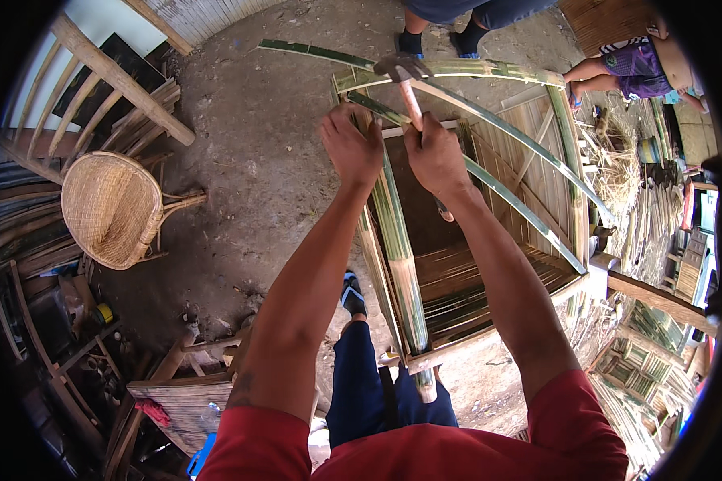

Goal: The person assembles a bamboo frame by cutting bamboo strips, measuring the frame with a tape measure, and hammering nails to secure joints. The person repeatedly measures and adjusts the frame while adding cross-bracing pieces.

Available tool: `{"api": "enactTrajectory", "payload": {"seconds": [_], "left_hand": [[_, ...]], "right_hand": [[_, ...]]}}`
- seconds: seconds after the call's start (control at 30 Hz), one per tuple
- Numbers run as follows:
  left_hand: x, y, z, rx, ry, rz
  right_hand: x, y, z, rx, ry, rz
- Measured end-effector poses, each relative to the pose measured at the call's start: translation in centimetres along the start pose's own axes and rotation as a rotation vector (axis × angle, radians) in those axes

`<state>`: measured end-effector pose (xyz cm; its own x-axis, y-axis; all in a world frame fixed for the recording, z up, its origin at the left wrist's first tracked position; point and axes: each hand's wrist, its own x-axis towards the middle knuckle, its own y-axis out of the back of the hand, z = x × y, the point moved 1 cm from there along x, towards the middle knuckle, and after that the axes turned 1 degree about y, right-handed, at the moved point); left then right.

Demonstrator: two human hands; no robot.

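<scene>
My right hand (440,156) is wrapped round the handle of a hammer (410,104), whose dark metal head points away from me above a bamboo frame. My left hand (351,148) is at the frame's far left corner, fingers curled at the top of a thick bamboo pole (391,212); what they pinch is hidden. A split green bamboo strip (521,212) starts beside my left fingers, passes behind my right hand and slants to the frame's near right corner. Another long strip (489,120) crosses the frame's far rail (489,70) and sticks out past it on the left.
A woven rattan chair (108,208) stands at left, near a bamboo rack (96,88). Beyond the frame are a person's feet (437,44); another person in purple shorts (634,68) is at far right. Bamboo scraps (618,156) lie at right. A wooden beam (658,301) juts beside the frame.
</scene>
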<state>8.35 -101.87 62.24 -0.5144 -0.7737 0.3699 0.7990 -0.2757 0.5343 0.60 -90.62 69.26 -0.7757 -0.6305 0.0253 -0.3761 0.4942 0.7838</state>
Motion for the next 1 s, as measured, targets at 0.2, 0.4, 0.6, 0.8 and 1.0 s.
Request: {"api": "enactTrajectory", "payload": {"seconds": [0.2,0.4,0.6,0.8,1.0], "left_hand": [[-4.7,3.0,2.8,-0.572,0.040,-0.344],[0.4,2.9,-0.1,-0.279,0.098,-0.158],[3.3,-1.3,-1.6,-0.070,0.173,0.053],[2.6,-3.3,-2.2,0.099,0.073,0.089],[2.6,-3.5,-2.4,0.102,0.073,0.131]], "right_hand": [[-2.2,0.4,0.3,0.125,-0.035,0.024],[-3.5,0.4,-0.2,0.207,-0.029,0.065],[-3.4,1.6,-1.5,0.177,-0.090,-0.015],[-3.1,1.8,-2.2,0.236,0.081,0.081],[-1.7,-0.2,-1.6,0.027,0.039,-0.038]]}}
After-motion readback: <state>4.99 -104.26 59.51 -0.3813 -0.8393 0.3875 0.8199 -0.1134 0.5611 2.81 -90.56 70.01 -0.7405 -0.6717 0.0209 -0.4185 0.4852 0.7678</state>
